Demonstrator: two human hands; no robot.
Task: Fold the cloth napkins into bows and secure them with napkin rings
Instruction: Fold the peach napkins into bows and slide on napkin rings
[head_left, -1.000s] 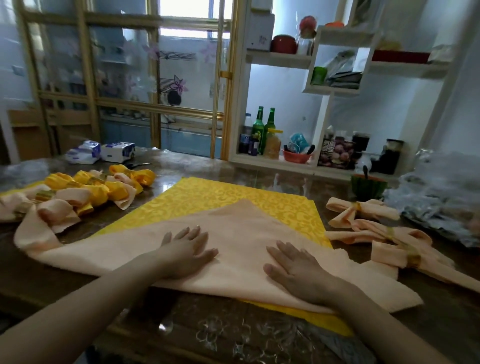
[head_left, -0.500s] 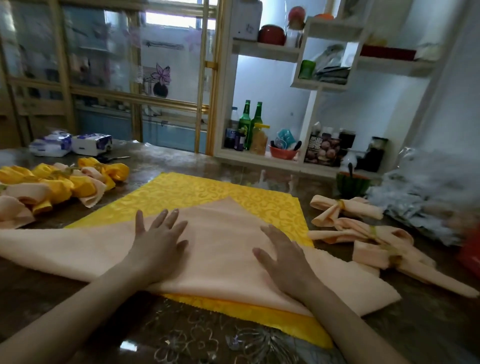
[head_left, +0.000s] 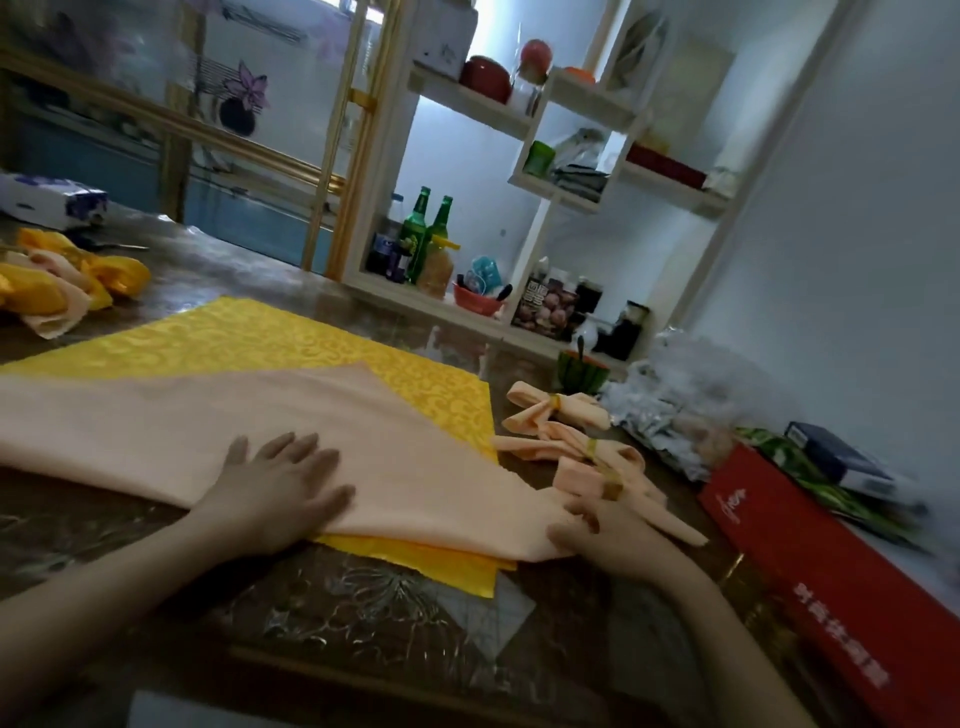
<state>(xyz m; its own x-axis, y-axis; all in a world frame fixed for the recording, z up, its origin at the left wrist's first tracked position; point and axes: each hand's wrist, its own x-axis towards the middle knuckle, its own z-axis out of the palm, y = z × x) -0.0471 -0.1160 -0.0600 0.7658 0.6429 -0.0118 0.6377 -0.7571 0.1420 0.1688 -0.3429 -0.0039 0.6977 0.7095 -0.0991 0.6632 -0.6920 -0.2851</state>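
Head view: pressing peach triangle-folded cloth napkin (head_left: 208, 426) with flat, spread left hand (head_left: 280, 483), pinching its corner with right hand (head_left: 597, 525); probably needing taut, even edges before creasing.

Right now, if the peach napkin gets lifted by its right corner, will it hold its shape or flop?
Likely floppy: the peach napkin lies flat, draped over the yellow napkin, where the left hand presses it. Probably light, since finished bows hold in thin rings. It may slide on that glossy yellow napkin.
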